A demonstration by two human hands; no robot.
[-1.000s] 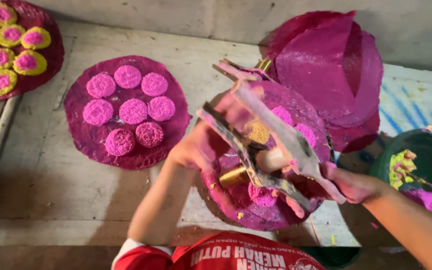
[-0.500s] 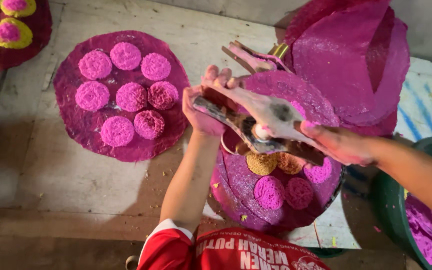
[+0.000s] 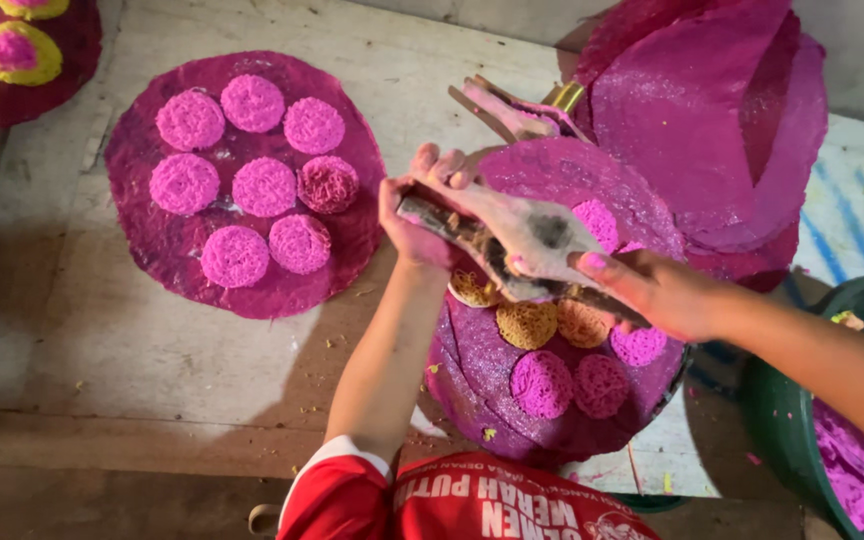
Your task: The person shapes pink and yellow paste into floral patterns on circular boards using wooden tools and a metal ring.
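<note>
My left hand (image 3: pixel 420 215) grips one end of a worn metal-and-wood press tool (image 3: pixel 512 240), and my right hand (image 3: pixel 657 290) holds its other end. I hold the tool just above a round magenta mat (image 3: pixel 472 380). On that mat lie several noodle-like discs, some pink (image 3: pixel 542 383) and some yellow-brown (image 3: pixel 526 323). Both hands are stained pink.
To the left lies a second magenta mat (image 3: pixel 152 250) with several pink discs. Stacked magenta mats (image 3: pixel 712 110) lean at the back right. A green bucket (image 3: pixel 782 420) with pink dough stands at the right. At the top left is a mat with yellow-and-pink discs (image 3: pixel 12 50).
The tool has swung from tilted upright to lying lower and flatter over the mat. More discs now show on the near mat. The view has shifted left.
</note>
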